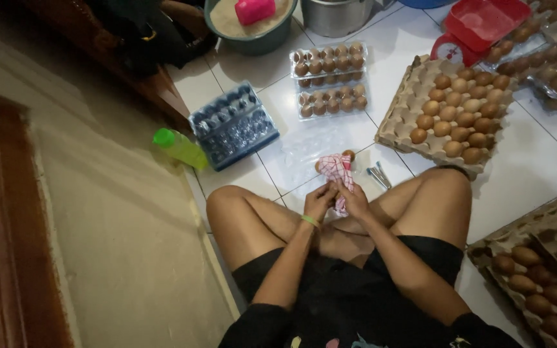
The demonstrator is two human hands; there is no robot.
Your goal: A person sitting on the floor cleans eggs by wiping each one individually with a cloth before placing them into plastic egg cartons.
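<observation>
I sit cross-legged on a white tiled floor. My left hand (319, 200) and my right hand (354, 198) meet in front of my legs and both grip a red-and-white checked cloth (337, 171). A brown egg (349, 154) peeks out at the top of the cloth. Whether another egg is wrapped inside is hidden. A green band circles my left wrist.
Ahead lie a clear open egg box (304, 151), a clear box filled with eggs (330, 78), a stack of empty clear boxes (233, 125), a green bottle (180, 148), a metal tool (378, 175), cardboard trays of brown eggs (449, 109) (539, 270), a red scale (478, 29), a basin (249, 22).
</observation>
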